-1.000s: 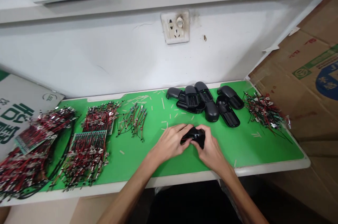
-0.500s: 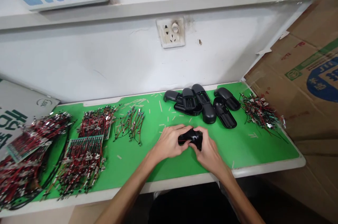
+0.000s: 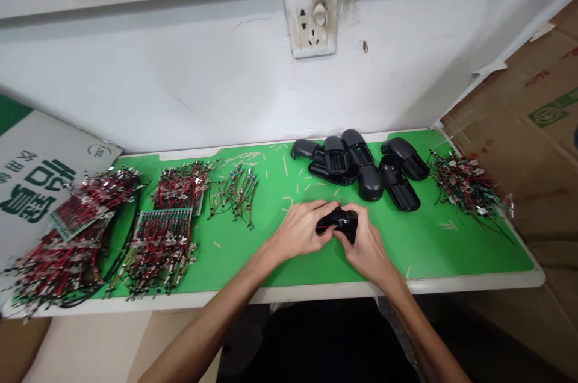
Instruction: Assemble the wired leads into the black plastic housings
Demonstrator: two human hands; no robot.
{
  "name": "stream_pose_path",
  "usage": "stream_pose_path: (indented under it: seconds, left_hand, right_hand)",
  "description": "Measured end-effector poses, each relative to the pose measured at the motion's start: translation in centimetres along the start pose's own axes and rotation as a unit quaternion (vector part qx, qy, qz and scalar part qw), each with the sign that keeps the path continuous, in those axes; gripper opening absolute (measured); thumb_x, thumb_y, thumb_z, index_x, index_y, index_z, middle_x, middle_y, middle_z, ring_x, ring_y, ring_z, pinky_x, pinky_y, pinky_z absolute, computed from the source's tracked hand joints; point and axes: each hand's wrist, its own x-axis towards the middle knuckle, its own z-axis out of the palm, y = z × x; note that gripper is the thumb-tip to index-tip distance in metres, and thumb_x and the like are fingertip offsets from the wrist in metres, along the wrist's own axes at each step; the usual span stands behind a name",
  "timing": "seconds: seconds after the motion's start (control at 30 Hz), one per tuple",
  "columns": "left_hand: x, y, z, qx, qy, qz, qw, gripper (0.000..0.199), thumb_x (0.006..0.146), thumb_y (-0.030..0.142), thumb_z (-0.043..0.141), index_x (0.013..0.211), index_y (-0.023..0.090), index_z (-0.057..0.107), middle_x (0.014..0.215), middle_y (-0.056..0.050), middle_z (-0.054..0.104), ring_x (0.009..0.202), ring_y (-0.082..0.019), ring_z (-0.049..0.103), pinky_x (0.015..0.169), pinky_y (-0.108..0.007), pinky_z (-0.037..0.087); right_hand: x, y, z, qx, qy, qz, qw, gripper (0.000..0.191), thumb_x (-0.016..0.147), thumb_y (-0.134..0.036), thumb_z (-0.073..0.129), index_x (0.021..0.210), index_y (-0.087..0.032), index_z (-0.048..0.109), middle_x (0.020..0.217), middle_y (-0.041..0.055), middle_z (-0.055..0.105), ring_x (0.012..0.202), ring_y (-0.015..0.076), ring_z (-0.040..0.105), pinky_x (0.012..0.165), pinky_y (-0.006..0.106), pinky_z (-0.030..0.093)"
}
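Both forearms in from the bottom edge of the view, angled inward into a narrow V, wrists low, knuckles high! Left hand (image 3: pixel 300 229) over one end, right hand (image 3: pixel 368 242) over the other, fingers curled down and around. Grip clamped firmly from both sides on a black plastic housing (image 3: pixel 338 222), most of it buried under those fingers. Long axis running crosswise, roughly parallel to the front edge of the worktop (image 3: pixel 478 256), one end toward the left hand, the other toward the right. Position: front half of the green surface, just right of centre. Contact with the surface below? Hidden by the hands, impossible to call from here. Just behind, a heap of black plastic shells (image 3: pixel 361 166), several overlapping, some with open hollows facing up. Off to the left, dense red-and-black wire bundles (image 3: pixel 162 256) and a sparser spray of thin leads (image 3: pixel 233 193). Off to the right, one more wire tangle (image 3: pixel 467 185). Pale plastic offcuts (image 3: pixel 285 165) dotted across the green behind the hands. Higher up, a wall socket (image 3: pixel 311 24) on the white wall.
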Motion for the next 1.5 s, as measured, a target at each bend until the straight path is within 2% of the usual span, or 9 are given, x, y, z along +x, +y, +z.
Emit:
stream_pose_path:
  seconds: [0.13,0.23,0.33,0.5,0.6,0.83,1.07,1.33,1.5]
  left_hand:
    - [-0.9,0.1,0.0,0.023,0.012,0.011,1.000,0.053,0.093,0.024,0.058,0.145,0.023,0.050,0.130,-0.009,0.068,0.111,-0.023,0.069,0.091,-0.036,0.058]
    - [-1.3,-0.1,0.1,0.020,0.023,0.016,0.999,0.060,0.091,0.020,0.059,0.149,0.024,0.046,0.137,-0.009,0.065,0.116,-0.024,0.068,0.095,-0.038,0.058]
    - [-1.3,-0.3,0.1,0.015,0.026,0.018,0.999,0.061,0.090,0.019,0.059,0.150,0.025,0.046,0.136,-0.008,0.066,0.113,-0.023,0.070,0.092,-0.037,0.060]
    - [-1.1,-0.3,0.5,0.011,0.063,0.011,0.998,0.062,0.086,0.019,0.060,0.147,0.027,0.051,0.130,-0.008,0.070,0.110,-0.023,0.071,0.092,-0.037,0.061]
    - [-1.0,-0.3,0.8,-0.008,0.062,0.013,0.998,0.060,0.085,0.018,0.060,0.144,0.027,0.054,0.130,-0.006,0.070,0.110,-0.022,0.071,0.089,-0.034,0.061]
    - [-1.2,-0.5,1.3,-0.002,0.087,0.032,0.996,0.056,0.088,0.018,0.059,0.143,0.026,0.052,0.130,-0.005,0.070,0.110,-0.021,0.071,0.092,-0.035,0.062]
    - [-1.4,-0.7,1.7,0.006,0.118,0.048,0.992,0.057,0.089,0.018,0.058,0.145,0.027,0.051,0.126,-0.007,0.071,0.105,-0.020,0.072,0.088,-0.032,0.063]
    - [-1.2,-0.4,1.6,-0.007,0.122,0.035,0.992,0.054,0.090,0.018,0.059,0.142,0.025,0.053,0.122,-0.006,0.072,0.099,-0.019,0.073,0.083,-0.031,0.064]
    - [-1.3,-0.5,1.7,-0.009,0.121,0.042,0.992,0.056,0.090,0.016,0.059,0.144,0.024,0.050,0.124,-0.006,0.071,0.102,-0.019,0.073,0.083,-0.030,0.063]
  right_hand:
    - [-0.1,-0.3,-0.3,0.036,-0.004,0.001,0.999,0.037,0.101,-0.030,0.056,0.134,-0.024,0.040,0.130,0.0113,0.060,0.116,0.0273,0.064,0.095,0.042,0.053]
    - [-0.1,-0.7,-0.3,0.048,-0.002,0.002,0.999,0.034,0.102,-0.028,0.055,0.133,-0.024,0.042,0.130,0.0107,0.059,0.118,0.0261,0.062,0.099,0.042,0.052]
    - [-0.1,-0.9,-0.2,0.050,0.002,0.011,0.999,0.035,0.102,-0.028,0.055,0.134,-0.025,0.042,0.128,0.0095,0.061,0.116,0.0254,0.063,0.098,0.042,0.053]
    - [0.1,-1.1,0.0,0.050,-0.002,0.015,0.999,0.033,0.102,-0.026,0.054,0.133,-0.026,0.042,0.124,0.0091,0.064,0.111,0.0253,0.066,0.093,0.041,0.056]
    - [0.1,-1.2,0.0,0.045,-0.005,0.023,0.999,0.035,0.101,-0.025,0.055,0.133,-0.025,0.042,0.123,0.0094,0.064,0.110,0.0260,0.066,0.091,0.042,0.056]
    - [0.0,-1.2,-0.2,0.029,-0.010,0.017,0.999,0.038,0.099,-0.020,0.056,0.133,-0.027,0.041,0.126,0.0088,0.063,0.114,0.0255,0.065,0.096,0.044,0.056]
    - [-0.1,-1.0,-0.1,0.028,-0.016,0.006,0.999,0.040,0.098,-0.016,0.057,0.133,-0.027,0.041,0.127,0.0099,0.060,0.114,0.0252,0.064,0.095,0.043,0.056]
    - [0.0,-1.2,-0.1,0.022,-0.021,-0.005,1.000,0.042,0.098,-0.013,0.056,0.134,-0.026,0.039,0.123,0.0107,0.058,0.113,0.0261,0.062,0.095,0.045,0.055]
    - [0.0,-1.1,-0.1,0.023,-0.023,-0.007,0.999,0.044,0.097,-0.011,0.055,0.134,-0.027,0.039,0.121,0.0111,0.058,0.111,0.0271,0.062,0.093,0.046,0.055]
